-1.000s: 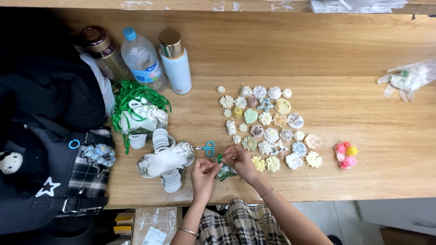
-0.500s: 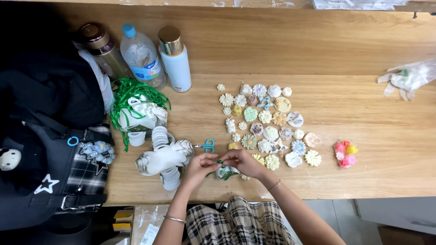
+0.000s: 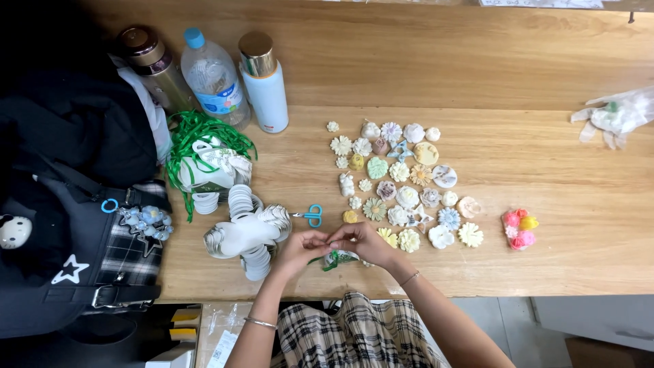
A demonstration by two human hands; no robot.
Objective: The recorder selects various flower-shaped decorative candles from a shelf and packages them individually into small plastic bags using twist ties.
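Working just inside the table's near edge [image 3: 477, 289], the left hand [image 3: 300, 249] and right hand [image 3: 364, 242] meet, fingertips pinched together on a small green-tied packet [image 3: 335, 259]. Beyond lie blue scissors [image 3: 310, 215], clay flowers [image 3: 402, 184], then bare wood towards three bottles [image 3: 211, 75].

Bright, even overhead light on sharp warm wood, soft short shadows, deep murk far left.

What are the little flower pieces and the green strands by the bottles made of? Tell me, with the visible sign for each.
Flower pieces: probably cast plaster or clay; matte, chalky pastel surfaces with crisp moulded petals. Green strands: likely thin plastic or foil twist ties; glossy, curling stiffly in a tangle.
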